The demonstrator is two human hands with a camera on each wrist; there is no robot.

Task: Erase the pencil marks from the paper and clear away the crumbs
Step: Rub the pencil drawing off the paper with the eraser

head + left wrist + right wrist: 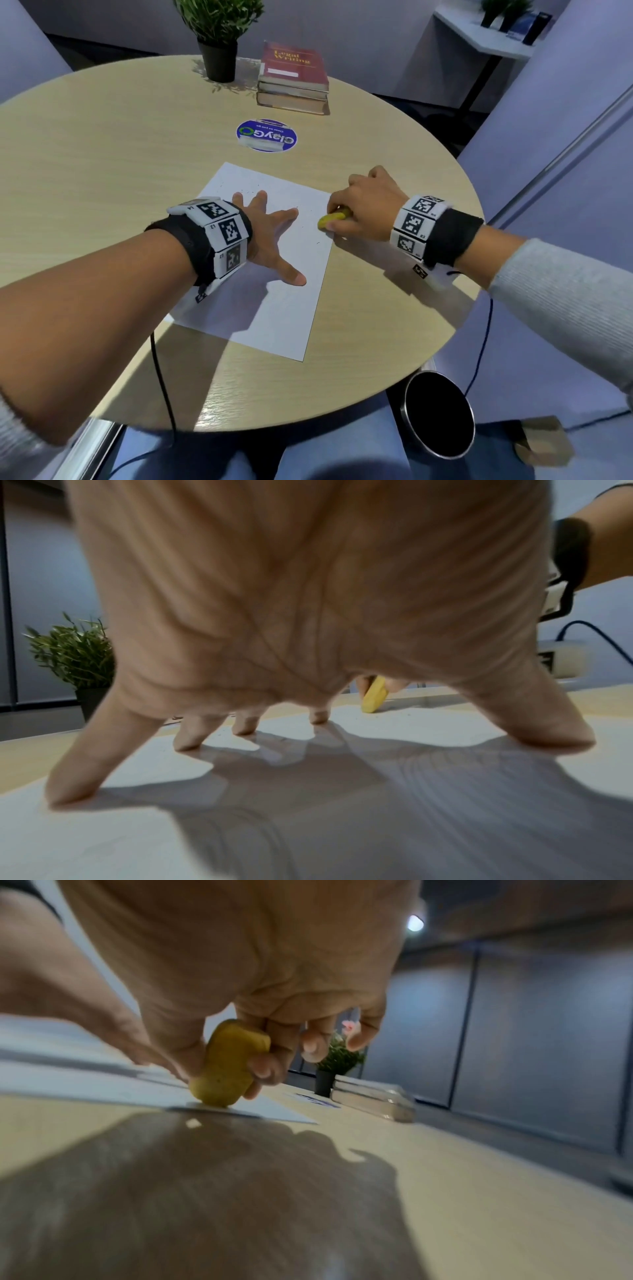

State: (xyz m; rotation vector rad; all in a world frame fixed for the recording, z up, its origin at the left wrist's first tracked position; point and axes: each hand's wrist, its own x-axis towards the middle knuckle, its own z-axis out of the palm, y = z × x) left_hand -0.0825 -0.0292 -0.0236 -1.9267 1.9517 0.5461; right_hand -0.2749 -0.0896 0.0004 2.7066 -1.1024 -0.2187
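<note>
A white sheet of paper [291, 301] lies on the round wooden table [102, 164]. My left hand [270, 236] rests on the sheet with fingers spread and straight, the fingertips [68, 791] pressing down on the paper [308, 818]. My right hand [363, 212] pinches a yellow eraser [334, 219] and holds its end against the paper's right edge. The eraser [226, 1069] stands tilted, its lower tip on the paper [103, 1085]. Small dark specks and crumbs [246, 190] dot the sheet's upper part. The eraser [375, 697] shows beyond my left fingers.
A round blue sticker [266, 135] lies beyond the paper. A stack of books [294, 78] and a potted plant [219, 37] stand at the table's far side. A round dark bin [440, 414] sits below the table's near right edge. Cables hang from both wrists.
</note>
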